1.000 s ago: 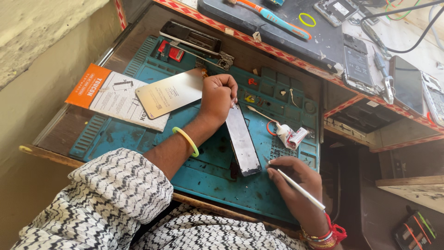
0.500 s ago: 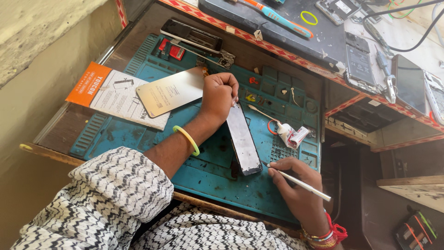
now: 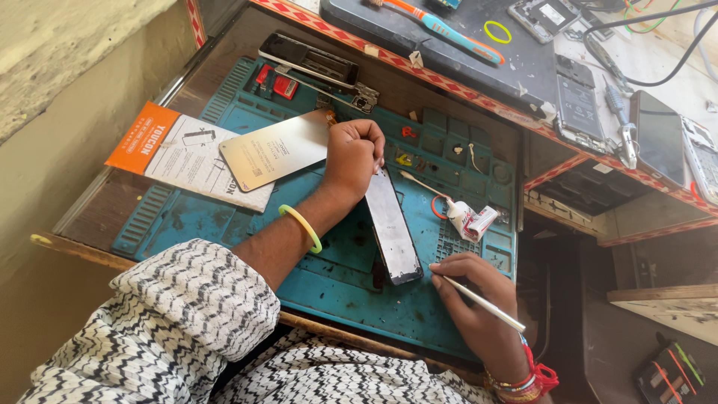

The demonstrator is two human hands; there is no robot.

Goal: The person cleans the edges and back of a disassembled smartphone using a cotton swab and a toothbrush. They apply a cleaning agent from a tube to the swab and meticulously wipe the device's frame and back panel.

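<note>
A long silvery phone panel [image 3: 392, 227] lies flat on the teal work mat [image 3: 224, 217]. My left hand [image 3: 353, 153] is curled in a fist and presses on the panel's far end. My right hand [image 3: 471, 292] holds a thin white stick tool [image 3: 482, 304] like a pen, its tip at the panel's near right corner. A green bangle sits on my left wrist and red thread and bangles on my right.
A gold metal plate [image 3: 273, 149] rests on an orange-and-white package [image 3: 183, 153] at the left. A small glue tube [image 3: 470, 219] and cotton swab [image 3: 420, 183] lie right of the panel. Opened phones [image 3: 576, 105], a toothbrush [image 3: 441, 30] and cables crowd the far shelf.
My right hand has slid the white stick's tip slightly in toward the panel's near corner. My left hand stays pressed on the panel.
</note>
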